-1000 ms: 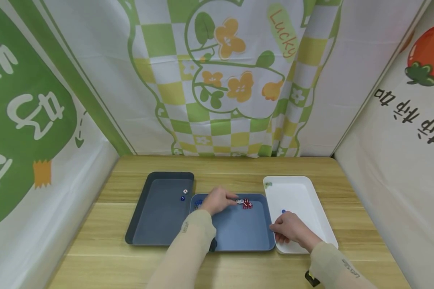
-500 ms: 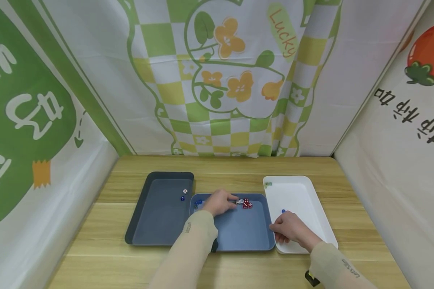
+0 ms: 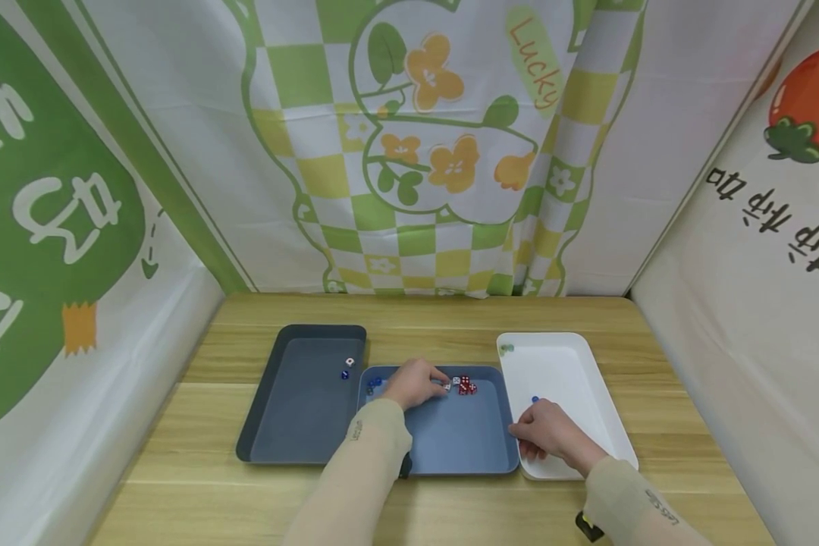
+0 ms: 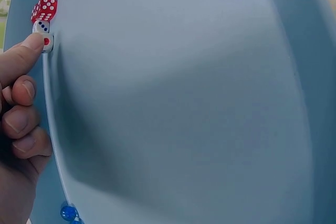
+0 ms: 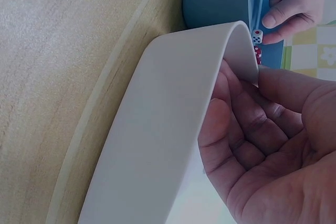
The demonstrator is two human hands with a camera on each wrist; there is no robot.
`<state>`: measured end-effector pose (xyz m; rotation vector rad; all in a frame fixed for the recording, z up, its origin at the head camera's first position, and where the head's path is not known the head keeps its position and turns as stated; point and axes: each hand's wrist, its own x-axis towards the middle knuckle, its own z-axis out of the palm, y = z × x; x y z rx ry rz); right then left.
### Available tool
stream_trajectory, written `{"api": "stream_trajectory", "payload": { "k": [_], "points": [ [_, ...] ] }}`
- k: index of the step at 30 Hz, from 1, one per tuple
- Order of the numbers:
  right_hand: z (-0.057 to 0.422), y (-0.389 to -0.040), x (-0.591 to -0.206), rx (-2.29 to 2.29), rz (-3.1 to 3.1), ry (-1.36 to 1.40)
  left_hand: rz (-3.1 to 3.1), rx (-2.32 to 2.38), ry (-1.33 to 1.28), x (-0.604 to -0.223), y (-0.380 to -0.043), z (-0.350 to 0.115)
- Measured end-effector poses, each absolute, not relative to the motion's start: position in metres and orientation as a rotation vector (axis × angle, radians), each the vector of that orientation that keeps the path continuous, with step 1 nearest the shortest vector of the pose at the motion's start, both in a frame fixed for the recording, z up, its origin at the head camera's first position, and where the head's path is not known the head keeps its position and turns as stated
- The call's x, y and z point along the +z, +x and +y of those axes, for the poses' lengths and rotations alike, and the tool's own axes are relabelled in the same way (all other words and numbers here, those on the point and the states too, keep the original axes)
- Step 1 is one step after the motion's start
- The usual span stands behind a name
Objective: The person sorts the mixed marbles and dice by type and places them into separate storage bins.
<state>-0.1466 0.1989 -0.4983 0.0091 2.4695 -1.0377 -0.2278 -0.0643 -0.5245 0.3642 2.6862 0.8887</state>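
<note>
In the head view my left hand (image 3: pixel 415 384) reaches into the blue-grey tray (image 3: pixel 450 455), thumb and index finger pinching a white die (image 4: pixel 47 42) by the back wall. Another white die (image 3: pixel 456 381) and several red dice (image 3: pixel 465 385) sit just to its right. Blue beads (image 4: pixel 68 213) lie in that tray's back left corner. My right hand (image 3: pixel 549 434) holds the near left corner of the white tray (image 5: pixel 142 129), its thumb at the rim and its fingers curled inside. Beyond that hand, a small blue bead (image 3: pixel 535 399) shows in the white tray.
A dark grey tray (image 3: pixel 293 417) stands on the left, holding a white die (image 3: pixel 349 362) and a blue die (image 3: pixel 344 374). All three trays stand side by side on the wooden table (image 3: pixel 423 318). A patterned curtain (image 3: pixel 444 250) hangs behind the table.
The white die at my left fingertips has shifted slightly left and toward me, away from the other white die. My right hand has stayed in place.
</note>
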Motion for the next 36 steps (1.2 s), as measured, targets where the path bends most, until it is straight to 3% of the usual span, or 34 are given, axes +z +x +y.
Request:
{"api": "stream_trajectory", "payload": {
  "k": [36],
  "points": [
    [0.1992, -0.1472, -0.499, -1.035, 2.472, 0.019, 2.764, 0.772, 0.348, -0.5239, -0.2236, -0.0617]
  ]
}}
